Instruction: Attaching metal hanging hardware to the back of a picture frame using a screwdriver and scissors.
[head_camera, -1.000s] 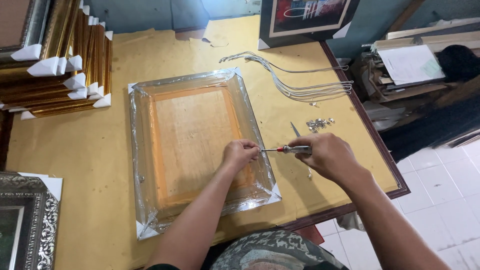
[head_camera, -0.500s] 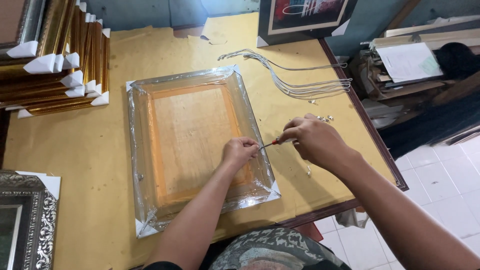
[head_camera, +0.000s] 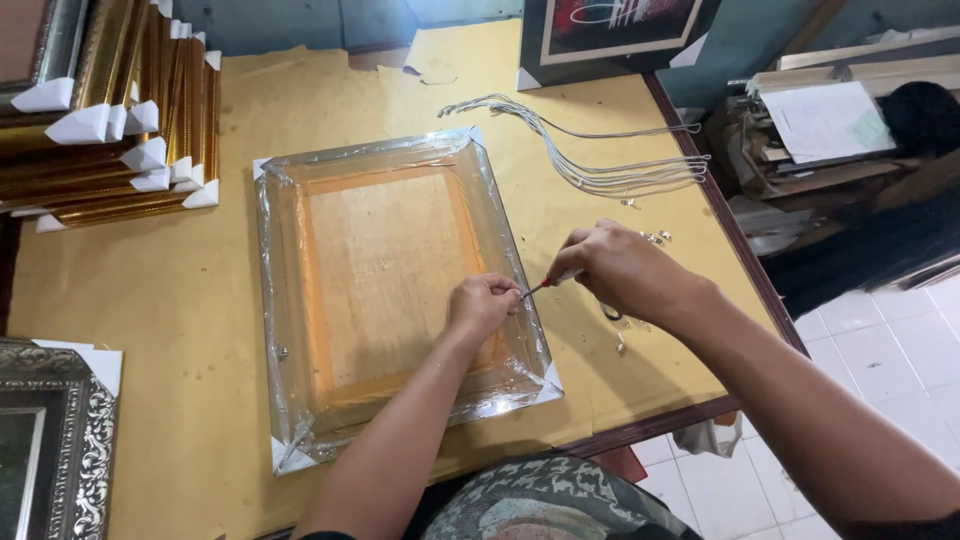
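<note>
My left hand (head_camera: 482, 303) pinches at the wrapped frame (head_camera: 395, 290); my right hand (head_camera: 615, 268) grips a screwdriver (head_camera: 535, 290), tip hidden under my fingers.

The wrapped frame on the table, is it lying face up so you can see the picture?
No, the wrapped frame lies back up, showing only its plain brown backing board under the plastic.

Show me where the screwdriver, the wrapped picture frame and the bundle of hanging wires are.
screwdriver (head_camera: 537, 289), head view, on the thin metal shaft between the two hands.
wrapped picture frame (head_camera: 283, 300), head view, on its left rail under the plastic film.
bundle of hanging wires (head_camera: 600, 178), head view, on the middle strands.
</note>
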